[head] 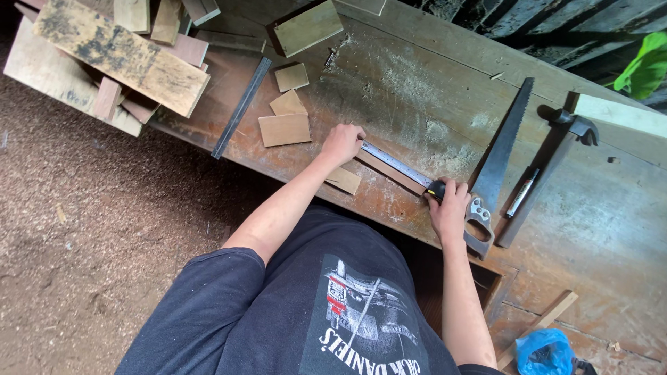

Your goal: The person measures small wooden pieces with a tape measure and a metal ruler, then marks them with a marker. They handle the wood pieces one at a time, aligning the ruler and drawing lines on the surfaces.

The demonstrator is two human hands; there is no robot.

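My left hand [342,142] presses the end of a steel tape blade [392,164] down on the workbench [417,90]. My right hand [450,208] grips the black and yellow tape measure case [436,189] at the blade's other end. The blade lies stretched along a narrow wood strip [386,173] near the bench's front edge. A small flat wood offcut [344,180] lies just below my left wrist.
A hand saw [501,149] lies right of my right hand, with a marker pen [522,193] beside it. Small wood squares [285,128] and a dark metal bar [241,107] lie left. Planks [118,52] are piled at far left. A blue bag [543,351] sits at bottom right.
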